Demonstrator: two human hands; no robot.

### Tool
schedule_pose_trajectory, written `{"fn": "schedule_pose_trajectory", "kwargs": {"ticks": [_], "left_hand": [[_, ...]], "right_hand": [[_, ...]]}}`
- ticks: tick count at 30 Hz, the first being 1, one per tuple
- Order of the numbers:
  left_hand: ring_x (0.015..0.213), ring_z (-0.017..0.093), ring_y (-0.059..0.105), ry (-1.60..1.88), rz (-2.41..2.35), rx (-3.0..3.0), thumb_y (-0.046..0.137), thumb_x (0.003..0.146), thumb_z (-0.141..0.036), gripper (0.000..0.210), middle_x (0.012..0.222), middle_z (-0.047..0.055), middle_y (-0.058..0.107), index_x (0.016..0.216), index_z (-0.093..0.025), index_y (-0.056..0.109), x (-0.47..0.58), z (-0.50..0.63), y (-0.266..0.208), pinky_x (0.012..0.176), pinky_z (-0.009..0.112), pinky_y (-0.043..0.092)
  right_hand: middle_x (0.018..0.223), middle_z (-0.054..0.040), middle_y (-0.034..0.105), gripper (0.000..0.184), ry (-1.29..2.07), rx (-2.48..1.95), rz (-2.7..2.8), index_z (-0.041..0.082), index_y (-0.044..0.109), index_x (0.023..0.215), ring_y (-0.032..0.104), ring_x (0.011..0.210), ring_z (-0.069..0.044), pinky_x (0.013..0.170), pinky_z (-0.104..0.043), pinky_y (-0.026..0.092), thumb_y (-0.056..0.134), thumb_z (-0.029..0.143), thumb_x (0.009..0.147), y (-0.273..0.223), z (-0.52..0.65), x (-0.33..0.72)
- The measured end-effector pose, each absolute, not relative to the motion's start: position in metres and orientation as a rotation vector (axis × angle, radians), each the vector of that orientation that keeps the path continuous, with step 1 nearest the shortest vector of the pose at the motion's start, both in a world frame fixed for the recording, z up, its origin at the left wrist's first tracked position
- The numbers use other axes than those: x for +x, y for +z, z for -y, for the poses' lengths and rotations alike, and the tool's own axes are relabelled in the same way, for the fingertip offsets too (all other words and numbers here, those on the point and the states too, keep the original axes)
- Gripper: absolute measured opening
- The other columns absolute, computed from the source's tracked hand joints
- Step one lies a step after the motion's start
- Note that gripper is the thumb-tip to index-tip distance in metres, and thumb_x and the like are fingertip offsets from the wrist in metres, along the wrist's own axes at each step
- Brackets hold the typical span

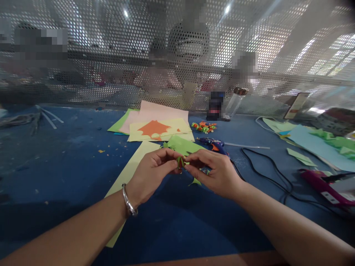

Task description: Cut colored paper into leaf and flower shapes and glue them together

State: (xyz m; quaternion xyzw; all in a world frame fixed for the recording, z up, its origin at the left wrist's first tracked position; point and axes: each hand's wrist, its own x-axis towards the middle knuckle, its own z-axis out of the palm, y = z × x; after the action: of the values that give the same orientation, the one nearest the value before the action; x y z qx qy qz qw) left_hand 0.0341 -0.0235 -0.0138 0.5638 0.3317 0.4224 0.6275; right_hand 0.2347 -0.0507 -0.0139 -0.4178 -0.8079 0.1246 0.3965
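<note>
A small folded green and orange paper piece [180,162] is held up between both hands over the blue table. My left hand [155,168], with a silver bangle at the wrist, pinches its left side between thumb and fingers. From the right, my right hand [215,170] grips its other side with the fingertips. Behind the hands lies a green paper sheet [181,143] with cut edges, and a green scrap [195,181] rests beneath the right fingers. A long pale yellow paper strip [122,184] runs under my left wrist.
Stacked coloured sheets [163,111] lie behind, with an orange cut sheet [154,129] on top. Nearby are finished-looking paper pieces [205,127], a glue gun [212,142] with a black cord [273,162], a bottle [235,103] and a magenta power strip [324,188]. A perforated metal screen [111,74] borders the table.
</note>
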Motion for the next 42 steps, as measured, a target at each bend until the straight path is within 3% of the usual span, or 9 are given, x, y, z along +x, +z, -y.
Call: {"fn": "schedule_pose_trajectory", "kwargs": {"ticks": [17, 42], "left_hand": [[0.084, 0.017, 0.068, 1.0, -0.822, 1.471, 0.07, 0.083, -0.022, 0.014, 0.091, 0.003, 0.073, 0.097, -0.019, 0.072, 0.0327, 0.0242, -0.0146, 0.081, 0.032, 0.057], [0.084, 0.014, 0.067, 1.012, -0.828, 1.571, 0.074, 0.083, -0.026, 0.016, 0.09, 0.002, 0.072, 0.097, -0.019, 0.07, 0.03, 0.024, -0.0181, 0.08, 0.028, 0.056]], "right_hand": [[0.09, -0.0049, 0.073, 0.016, 0.357, -1.075, 2.054, 0.017, 0.071, 0.101, 0.068, 0.073, -0.014, 0.066, -0.026, 0.054, 0.063, 0.029, 0.094, -0.0163, 0.0504, 0.2358], [0.088, -0.0039, 0.072, 0.015, 0.376, -1.081, 2.072, 0.017, 0.07, 0.102, 0.067, 0.07, -0.013, 0.066, -0.026, 0.053, 0.064, 0.027, 0.092, -0.0164, 0.0493, 0.2359]]}}
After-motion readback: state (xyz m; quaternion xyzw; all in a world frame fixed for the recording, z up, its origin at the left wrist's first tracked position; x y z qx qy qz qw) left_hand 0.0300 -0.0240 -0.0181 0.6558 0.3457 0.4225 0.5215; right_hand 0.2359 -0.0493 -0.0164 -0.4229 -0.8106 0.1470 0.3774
